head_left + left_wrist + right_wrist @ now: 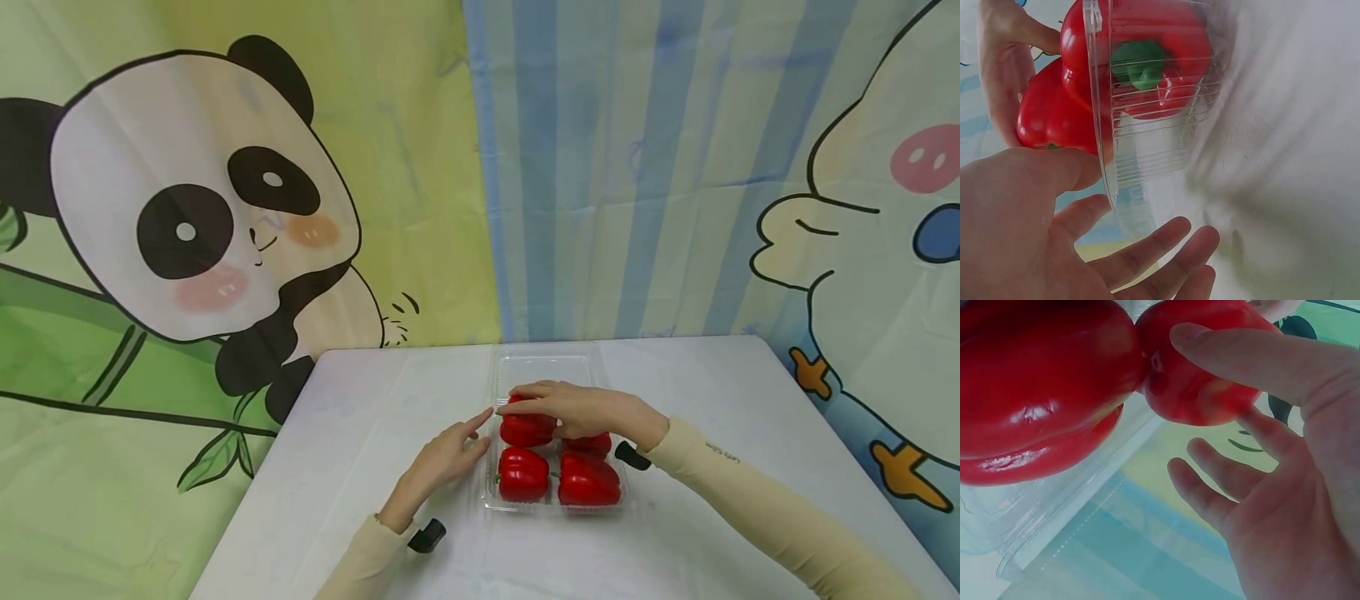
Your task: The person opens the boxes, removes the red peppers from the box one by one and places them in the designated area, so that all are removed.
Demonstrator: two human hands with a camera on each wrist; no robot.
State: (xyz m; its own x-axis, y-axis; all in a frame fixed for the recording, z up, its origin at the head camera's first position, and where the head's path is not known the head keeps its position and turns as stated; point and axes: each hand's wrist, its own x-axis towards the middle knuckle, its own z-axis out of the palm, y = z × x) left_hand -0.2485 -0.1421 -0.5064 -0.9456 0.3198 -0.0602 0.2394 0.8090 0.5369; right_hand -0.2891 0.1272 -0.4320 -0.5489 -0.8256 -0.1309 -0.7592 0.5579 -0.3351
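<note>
A clear plastic clamshell box (489, 492) holds several red bell peppers, two in its front row, a left one (522, 475) and a right one (589, 480). My right hand (581, 410) grips the back-left bell pepper (527, 430) from above, thumb on one side and fingers on the other, as the right wrist view shows. Partly under that hand lies the back-right pepper (588, 445). At the box's left side is my left hand (444, 456). Its thumb and index finger touch the rim (1105, 125) in the left wrist view, while the other fingers spread loosely.
The box's transparent lid (546, 367) lies folded back toward the far edge of the white table (390, 400). Behind stands a cloth backdrop (570, 167) with a cartoon panda and stripes. A black strap piece (427, 536) sits at the left wrist.
</note>
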